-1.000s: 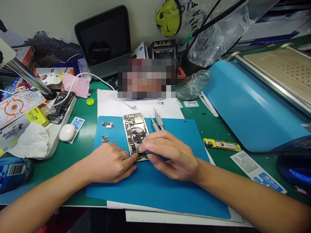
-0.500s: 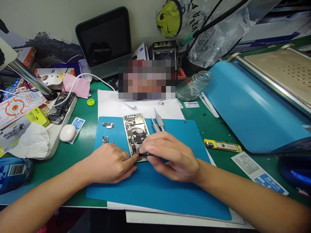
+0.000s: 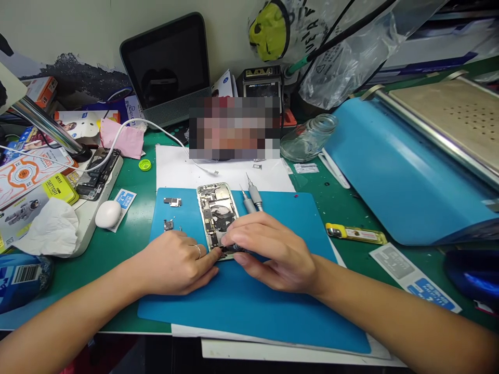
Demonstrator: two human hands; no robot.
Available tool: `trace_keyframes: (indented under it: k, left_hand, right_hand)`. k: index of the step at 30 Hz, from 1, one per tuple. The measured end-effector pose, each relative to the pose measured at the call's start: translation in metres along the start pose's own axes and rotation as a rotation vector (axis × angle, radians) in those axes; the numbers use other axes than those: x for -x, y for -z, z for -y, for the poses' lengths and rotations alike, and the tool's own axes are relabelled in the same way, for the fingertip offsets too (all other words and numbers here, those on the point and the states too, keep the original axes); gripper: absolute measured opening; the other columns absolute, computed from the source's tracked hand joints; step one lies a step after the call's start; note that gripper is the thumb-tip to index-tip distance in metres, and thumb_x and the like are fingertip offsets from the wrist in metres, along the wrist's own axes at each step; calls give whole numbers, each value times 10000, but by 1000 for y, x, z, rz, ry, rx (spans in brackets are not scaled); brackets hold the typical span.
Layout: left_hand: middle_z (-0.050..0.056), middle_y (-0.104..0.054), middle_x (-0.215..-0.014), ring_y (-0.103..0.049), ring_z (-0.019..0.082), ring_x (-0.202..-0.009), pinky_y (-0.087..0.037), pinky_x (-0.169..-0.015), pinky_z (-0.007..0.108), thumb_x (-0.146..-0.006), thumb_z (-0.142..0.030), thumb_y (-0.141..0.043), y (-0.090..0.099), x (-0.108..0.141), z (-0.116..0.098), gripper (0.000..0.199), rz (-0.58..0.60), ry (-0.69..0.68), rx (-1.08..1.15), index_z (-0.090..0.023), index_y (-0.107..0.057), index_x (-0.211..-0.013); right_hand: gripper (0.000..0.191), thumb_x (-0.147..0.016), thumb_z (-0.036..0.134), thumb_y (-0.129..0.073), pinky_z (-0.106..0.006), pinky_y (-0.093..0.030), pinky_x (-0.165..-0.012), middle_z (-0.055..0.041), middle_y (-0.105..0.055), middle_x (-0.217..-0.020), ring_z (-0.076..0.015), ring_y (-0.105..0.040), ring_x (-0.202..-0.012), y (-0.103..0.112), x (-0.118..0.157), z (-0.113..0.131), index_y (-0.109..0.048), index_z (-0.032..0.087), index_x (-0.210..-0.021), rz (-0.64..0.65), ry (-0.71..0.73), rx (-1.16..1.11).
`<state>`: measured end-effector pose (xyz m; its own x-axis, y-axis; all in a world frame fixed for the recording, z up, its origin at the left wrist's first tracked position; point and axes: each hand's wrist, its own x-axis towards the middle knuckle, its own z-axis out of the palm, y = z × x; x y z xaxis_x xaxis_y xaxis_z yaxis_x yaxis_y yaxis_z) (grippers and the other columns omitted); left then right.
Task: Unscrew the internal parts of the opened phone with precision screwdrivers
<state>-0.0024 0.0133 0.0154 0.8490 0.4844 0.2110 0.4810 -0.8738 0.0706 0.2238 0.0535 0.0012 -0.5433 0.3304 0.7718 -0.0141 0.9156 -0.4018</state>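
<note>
Green table (image 3: 343, 205) under a blue mat (image 3: 241, 317) bearing the opened phone (image 3: 221, 215). At the phone's bottom end, the half-open left hand (image 3: 177, 262) rests a fingertip; the right hand (image 3: 275, 254) pinches a dark tool (image 3: 237, 248). Screwdrivers (image 3: 254, 196) lie right of the phone.

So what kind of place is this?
Probably a phone repair bench: an opened phone lies on a blue mat, two precision screwdrivers rest beside it, and a second opened phone sits at the left.
</note>
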Motion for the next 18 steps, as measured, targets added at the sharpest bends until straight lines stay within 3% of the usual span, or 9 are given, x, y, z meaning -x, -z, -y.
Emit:
trace_keyframes:
  k: [18]
  left_hand:
    - [-5,-630,-609,-591,170,-497,-427,-472,323,-1027,-263,-434,2,1,3,297,-24,-2,7,-88,-672,-1065]
  right_hand:
    - [508,-898,30,-576,-348,-609,-805,-84,-723,-942,-182,-660,-869,-2,0,1,-469,140,-1382,-3,-43,2]
